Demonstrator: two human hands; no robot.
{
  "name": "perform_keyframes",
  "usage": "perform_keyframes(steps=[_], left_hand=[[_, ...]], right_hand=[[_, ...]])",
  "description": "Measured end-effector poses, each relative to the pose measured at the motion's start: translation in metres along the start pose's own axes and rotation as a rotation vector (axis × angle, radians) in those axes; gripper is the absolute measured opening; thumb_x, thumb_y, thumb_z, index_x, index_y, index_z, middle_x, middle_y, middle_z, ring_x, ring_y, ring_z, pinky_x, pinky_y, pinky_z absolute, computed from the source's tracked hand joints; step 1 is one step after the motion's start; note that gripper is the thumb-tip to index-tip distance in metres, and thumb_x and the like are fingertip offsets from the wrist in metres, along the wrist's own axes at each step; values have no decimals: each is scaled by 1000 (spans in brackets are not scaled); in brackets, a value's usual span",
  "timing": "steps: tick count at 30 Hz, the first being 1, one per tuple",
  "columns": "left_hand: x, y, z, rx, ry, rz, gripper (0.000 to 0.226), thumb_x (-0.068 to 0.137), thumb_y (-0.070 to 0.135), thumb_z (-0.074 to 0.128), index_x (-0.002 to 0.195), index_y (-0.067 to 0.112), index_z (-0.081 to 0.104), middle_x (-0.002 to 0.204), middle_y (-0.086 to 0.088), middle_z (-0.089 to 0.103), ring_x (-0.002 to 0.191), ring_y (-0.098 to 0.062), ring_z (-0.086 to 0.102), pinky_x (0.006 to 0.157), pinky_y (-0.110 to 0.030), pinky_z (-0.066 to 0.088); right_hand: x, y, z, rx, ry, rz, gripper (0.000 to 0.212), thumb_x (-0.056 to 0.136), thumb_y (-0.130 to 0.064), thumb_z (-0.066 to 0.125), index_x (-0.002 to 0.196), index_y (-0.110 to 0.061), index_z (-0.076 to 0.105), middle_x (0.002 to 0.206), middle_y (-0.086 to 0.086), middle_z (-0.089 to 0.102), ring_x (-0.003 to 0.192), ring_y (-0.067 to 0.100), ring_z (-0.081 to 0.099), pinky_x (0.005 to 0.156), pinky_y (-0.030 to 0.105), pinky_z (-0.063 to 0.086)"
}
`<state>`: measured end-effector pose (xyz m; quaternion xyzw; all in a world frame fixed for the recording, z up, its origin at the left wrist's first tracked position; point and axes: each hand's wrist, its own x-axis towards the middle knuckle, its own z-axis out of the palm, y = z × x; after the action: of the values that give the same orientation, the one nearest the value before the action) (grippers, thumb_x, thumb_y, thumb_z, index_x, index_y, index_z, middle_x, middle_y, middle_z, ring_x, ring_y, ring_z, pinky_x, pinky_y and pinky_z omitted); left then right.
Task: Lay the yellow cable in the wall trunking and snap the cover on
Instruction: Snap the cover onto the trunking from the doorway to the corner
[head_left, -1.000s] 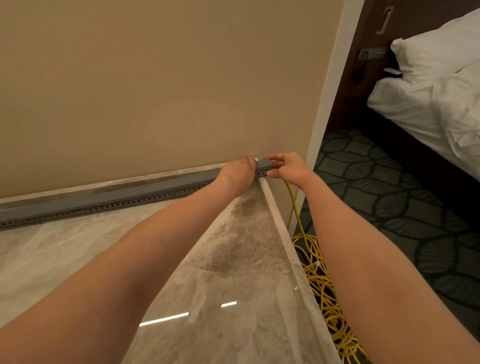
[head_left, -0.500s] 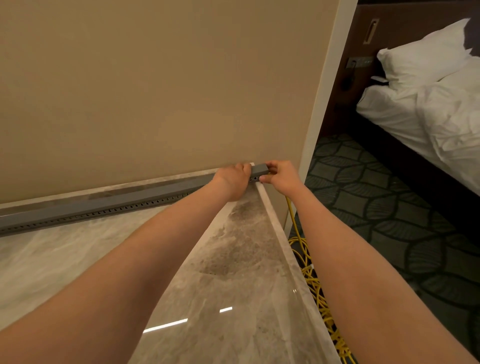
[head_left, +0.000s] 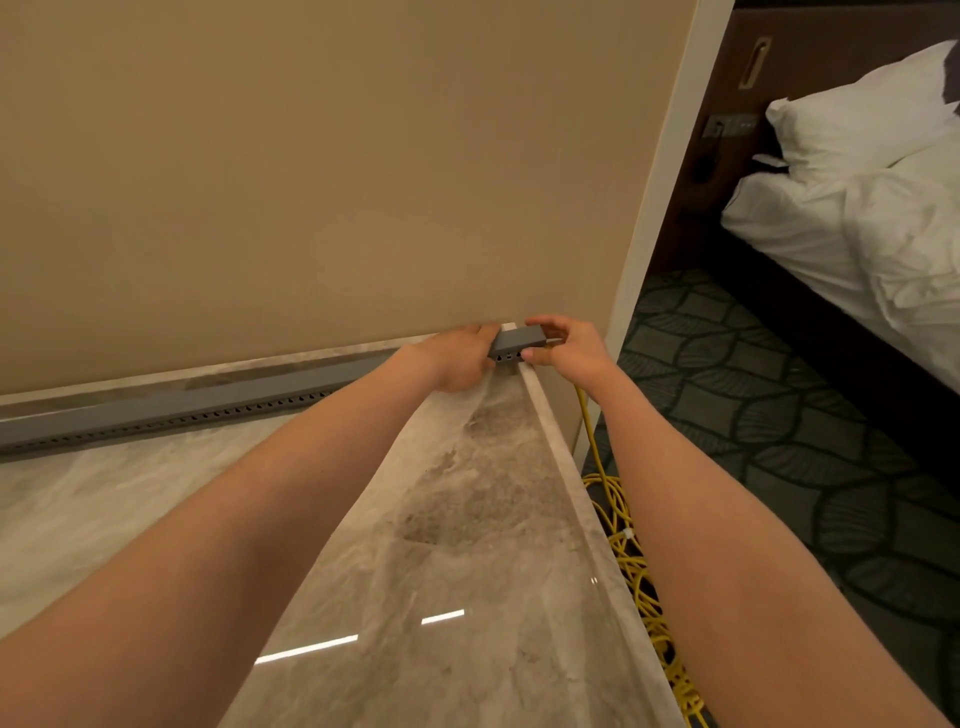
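A long grey slotted trunking (head_left: 171, 408) runs along the foot of the beige wall on a marble ledge. Its grey cover sits on top, and the right end (head_left: 517, 340) sticks out past my hands. My left hand (head_left: 460, 358) presses on the trunking just left of that end. My right hand (head_left: 563, 345) pinches the end, thumb underneath and fingers over the top. The yellow cable (head_left: 589, 421) drops from under my right hand down to a loose coil (head_left: 639, 577) on the carpet. The cable's run inside the trunking is hidden.
The polished marble ledge (head_left: 441, 571) fills the foreground, with its right edge (head_left: 566, 467) above the carpet. A white wall corner trim (head_left: 654, 208) stands right of my hands. A bed with white linen (head_left: 872, 208) lies at far right on patterned dark carpet (head_left: 779, 415).
The view has shifted a little. My right hand has turned so its fingers now wrap over the trunking's end; my left hand stays pressed beside it.
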<state>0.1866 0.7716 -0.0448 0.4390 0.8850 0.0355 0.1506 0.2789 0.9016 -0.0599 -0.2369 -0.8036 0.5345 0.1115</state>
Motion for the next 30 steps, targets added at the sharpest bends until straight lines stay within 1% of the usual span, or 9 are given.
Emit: perform_keyframes(steps=[3, 7, 10, 12, 18, 20, 22, 26, 30], left_hand=[[-2, -1, 0, 8, -4, -10, 50, 100, 19, 38, 146, 8, 22, 146, -19, 37, 130, -35, 41, 104, -38, 36], [-3, -2, -1, 6, -13, -8, 40, 98, 18, 43, 133, 2, 35, 134, -21, 43, 122, -36, 46, 100, -39, 38], [-12, -20, -6, 20, 53, -24, 44, 93, 24, 56, 126, -1, 42, 129, -20, 43, 120, -34, 45, 99, -36, 37], [-21, -35, -8, 15, 119, -46, 44, 89, 27, 62, 121, 0, 47, 124, -19, 48, 113, -33, 49, 93, -34, 40], [-28, -34, -8, 113, 189, -72, 37, 87, 22, 60, 117, 2, 51, 119, -18, 55, 108, -35, 56, 83, -36, 46], [-27, -33, -8, 144, 198, -81, 36, 87, 21, 59, 116, 2, 51, 119, -18, 55, 108, -35, 56, 82, -37, 46], [-27, -31, -6, 173, 205, -89, 35, 87, 20, 58, 117, 1, 51, 118, -18, 55, 107, -36, 57, 82, -38, 47], [-28, -29, -3, 175, 221, -87, 33, 87, 19, 56, 115, 2, 54, 116, -17, 56, 104, -35, 58, 79, -38, 46], [-27, -35, -5, 154, 209, -58, 33, 86, 22, 59, 114, 5, 56, 115, -16, 58, 102, -35, 59, 76, -36, 46]], right_hand=[[1, 1, 3, -94, 19, -53, 45, 82, 1, 67, 125, -2, 56, 123, 20, 59, 103, 22, 54, 100, 36, 43], [10, -5, -3, -429, -51, -131, 35, 84, -8, 67, 118, -3, 60, 119, 18, 63, 109, 30, 57, 82, 27, 38], [14, -9, -3, -562, -88, -169, 32, 84, -9, 66, 115, -3, 59, 117, 18, 64, 108, 31, 57, 85, 31, 43], [17, -10, -2, -615, -80, -184, 31, 85, -9, 65, 114, -3, 58, 115, 18, 64, 107, 32, 57, 82, 32, 43], [20, -35, 3, -971, -136, -212, 29, 84, -14, 64, 111, -4, 61, 113, 17, 64, 105, 33, 60, 86, 37, 48], [19, -42, 13, -977, -170, -258, 29, 82, -16, 65, 108, -4, 64, 111, 17, 65, 103, 32, 62, 82, 34, 48], [17, -44, 26, -882, -234, -264, 31, 82, -18, 67, 111, -6, 65, 113, 17, 66, 103, 31, 61, 82, 32, 47], [16, -43, 35, -794, -217, -277, 34, 83, -16, 68, 116, -9, 65, 114, 17, 67, 107, 30, 60, 78, 26, 41], [18, -42, 35, -817, -212, -271, 36, 82, -17, 69, 117, -11, 66, 113, 17, 68, 106, 31, 61, 85, 31, 47]])
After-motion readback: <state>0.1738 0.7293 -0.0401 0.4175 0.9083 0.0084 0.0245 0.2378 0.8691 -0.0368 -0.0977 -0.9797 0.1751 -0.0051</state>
